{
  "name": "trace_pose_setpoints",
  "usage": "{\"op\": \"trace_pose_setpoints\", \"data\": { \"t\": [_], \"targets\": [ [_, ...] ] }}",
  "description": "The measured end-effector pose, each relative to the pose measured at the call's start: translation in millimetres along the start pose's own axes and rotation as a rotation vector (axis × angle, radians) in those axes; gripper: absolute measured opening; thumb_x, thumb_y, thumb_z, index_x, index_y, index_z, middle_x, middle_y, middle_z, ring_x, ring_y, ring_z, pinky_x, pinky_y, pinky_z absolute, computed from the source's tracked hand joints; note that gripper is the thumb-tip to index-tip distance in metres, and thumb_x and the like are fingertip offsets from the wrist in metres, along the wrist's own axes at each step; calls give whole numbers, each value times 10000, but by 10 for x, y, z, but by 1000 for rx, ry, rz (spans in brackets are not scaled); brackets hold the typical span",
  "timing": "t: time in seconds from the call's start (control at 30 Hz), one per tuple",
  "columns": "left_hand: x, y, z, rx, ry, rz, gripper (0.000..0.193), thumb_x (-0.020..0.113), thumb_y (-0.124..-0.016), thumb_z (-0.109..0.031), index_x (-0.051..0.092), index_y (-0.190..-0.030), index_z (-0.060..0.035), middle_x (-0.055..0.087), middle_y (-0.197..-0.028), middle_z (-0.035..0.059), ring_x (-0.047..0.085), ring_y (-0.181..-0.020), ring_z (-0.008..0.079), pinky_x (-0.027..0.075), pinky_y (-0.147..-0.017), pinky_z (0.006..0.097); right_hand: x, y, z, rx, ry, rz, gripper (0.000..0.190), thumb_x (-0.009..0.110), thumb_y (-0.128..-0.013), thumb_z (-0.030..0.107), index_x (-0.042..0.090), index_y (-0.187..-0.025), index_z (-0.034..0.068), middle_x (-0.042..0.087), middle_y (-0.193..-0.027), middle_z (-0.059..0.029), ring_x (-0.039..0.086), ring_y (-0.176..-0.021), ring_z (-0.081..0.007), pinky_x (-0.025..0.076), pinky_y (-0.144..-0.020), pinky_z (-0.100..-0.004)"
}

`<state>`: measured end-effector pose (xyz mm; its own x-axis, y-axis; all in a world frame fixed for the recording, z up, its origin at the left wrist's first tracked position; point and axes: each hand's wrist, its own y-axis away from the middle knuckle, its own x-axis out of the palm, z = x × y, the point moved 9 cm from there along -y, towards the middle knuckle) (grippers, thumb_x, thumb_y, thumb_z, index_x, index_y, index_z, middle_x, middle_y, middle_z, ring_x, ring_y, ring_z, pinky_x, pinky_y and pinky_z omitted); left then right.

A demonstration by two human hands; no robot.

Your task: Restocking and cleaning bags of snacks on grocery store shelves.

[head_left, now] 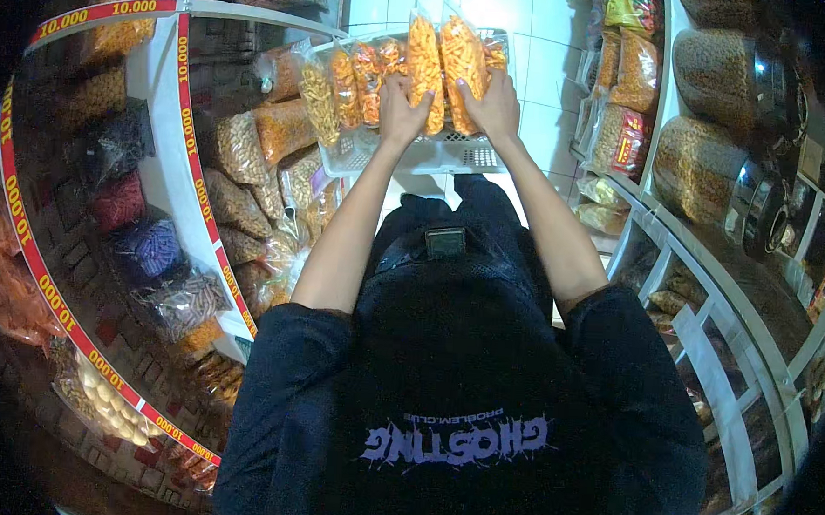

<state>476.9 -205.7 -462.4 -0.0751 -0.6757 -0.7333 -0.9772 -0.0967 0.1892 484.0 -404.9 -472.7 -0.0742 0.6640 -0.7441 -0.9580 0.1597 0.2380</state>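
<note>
My left hand point(404, 111) grips a clear plastic bag of orange snack sticks point(424, 66) by its lower part. A second, similar bag of orange snacks point(461, 64) is held upright in my right hand point(492, 108), thumb across its front. Both bags stand side by side over a white perforated plastic basket point(404, 157). Left of my hands, a bag of yellowish-green snacks point(318, 95) leans in the basket. Several bags of orange-red snacks point(366, 80) stand beside it. Part of another orange bag point(495, 54) shows behind my right hand.
Shelves edged with red-and-yellow price strips point(189, 130) rise on the left, holding bagged snacks such as nuts point(240, 147). On the right, a metal-framed rack point(727, 253) carries large snack packs point(693, 167) and smaller bags point(636, 70). White floor tiles point(541, 135) lie around the basket.
</note>
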Motion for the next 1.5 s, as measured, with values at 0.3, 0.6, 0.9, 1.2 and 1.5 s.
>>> {"op": "trace_pose_setpoints", "data": {
  "t": [0.3,0.6,0.9,1.2,1.5],
  "targets": [
    [-847,219,-227,-140,218,-115,395,684,-805,-225,511,-1096,-20,557,-1070,173,557,-1004,314,448,-856,384,-634,-148,782,-271,-150,-282,424,653,-819,284,529,-1109,1,531,-1051,-202,533,-970,-363,430,-847,-462],
    [-3008,1229,-1043,135,552,-331,325,550,-918,-170,493,-1203,-22,565,-1165,117,533,-1118,181,407,-970,335,-1004,549,3715,-800,-834,112,176,608,-868,135,605,-986,4,627,-929,-89,593,-852,-171,463,-758,-305],
    [-4788,3719,-1050,413,507,-1188,319,530,-889,-112,482,-1177,15,558,-1140,133,536,-1113,203,407,-959,334,-950,2962,5408,-1362,-1007,790,94,575,-884,62,600,-926,-17,623,-841,-51,576,-792,-101,466,-736,-248],
    [-6369,5188,-260,-50,-72,-1603,447,633,-844,-284,501,-1112,48,590,-1060,151,557,-1010,193,425,-893,288,-968,4578,6014,-1070,-1143,1454,222,540,-927,131,530,-1083,-26,621,-999,-120,617,-958,-185,469,-825,-272],
    [-7034,4819,1041,-248,391,-1108,687,745,-757,-371,473,-1217,61,602,-1092,141,585,-976,190,471,-839,297,-693,5242,6651,-1139,-1148,1284,298,539,-904,143,511,-1149,-24,590,-1092,-122,564,-974,-164,446,-859,-296]
  ]
}}
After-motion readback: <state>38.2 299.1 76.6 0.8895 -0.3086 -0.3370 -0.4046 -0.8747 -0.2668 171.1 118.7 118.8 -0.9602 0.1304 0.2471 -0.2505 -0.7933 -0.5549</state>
